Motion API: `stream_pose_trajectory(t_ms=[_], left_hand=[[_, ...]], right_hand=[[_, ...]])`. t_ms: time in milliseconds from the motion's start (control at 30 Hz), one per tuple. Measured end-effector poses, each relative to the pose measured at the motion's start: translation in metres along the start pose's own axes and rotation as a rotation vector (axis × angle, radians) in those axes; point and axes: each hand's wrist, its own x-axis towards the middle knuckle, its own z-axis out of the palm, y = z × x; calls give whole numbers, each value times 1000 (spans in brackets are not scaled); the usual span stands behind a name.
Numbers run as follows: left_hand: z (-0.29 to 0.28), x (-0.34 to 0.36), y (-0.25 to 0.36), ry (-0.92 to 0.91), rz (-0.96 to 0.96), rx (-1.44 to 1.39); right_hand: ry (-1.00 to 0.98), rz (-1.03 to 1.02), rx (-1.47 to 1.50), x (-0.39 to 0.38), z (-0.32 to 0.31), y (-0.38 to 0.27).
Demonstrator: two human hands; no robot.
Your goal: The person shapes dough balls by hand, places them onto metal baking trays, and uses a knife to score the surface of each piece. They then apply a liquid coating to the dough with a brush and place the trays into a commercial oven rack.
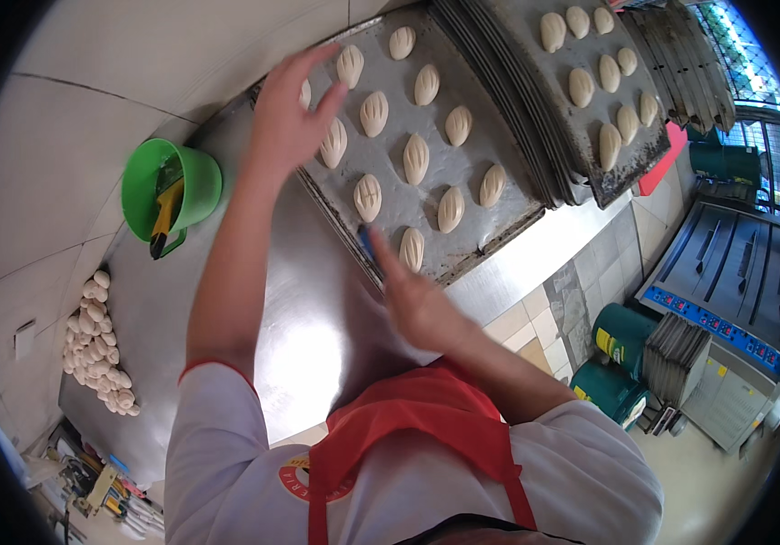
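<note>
Rows of oval dough pieces [416,159] with slashes cut along their tops lie on a dark metal baking tray [481,100]. My left hand [290,109] reaches over the tray's far left edge, thumb and fingers apart, partly covering a dough piece beside it. At the tray's near left edge, my right hand [422,304] is closed, a little blurred, on a small blue tool [366,242]; only its tip shows, so its exact kind is unclear. The nearest dough piece [412,249] to it sits just beyond the fingers.
A green plastic jug [194,186] holding a yellow-handled brush [168,204] stands by the wall. Small dough pieces [94,350] are heaped on the steel table [199,300]. Stacked trays [499,91] stand to the right, the top one [594,136] bearing more dough. An oven [712,263] is far right.
</note>
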Motion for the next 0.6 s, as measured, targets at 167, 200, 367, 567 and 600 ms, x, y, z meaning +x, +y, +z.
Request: stream_pose_trajectory(t_ms=[167, 200, 367, 567, 600], left_hand=[[-53, -140, 63, 94, -32, -116], [-63, -169, 68, 157, -77, -98], [-106, -256, -20, 827, -468, -35], [-128, -201, -97, 858, -763, -477], [-123, -195, -99, 850, -779, -603]], right_hand=[[-78, -41, -205, -4, 102, 17], [-72, -29, -241, -2, 115, 19], [195, -267, -458, -42, 128, 20], [350, -229, -390, -134, 92, 51], [398, -195, -381, -148, 84, 59]])
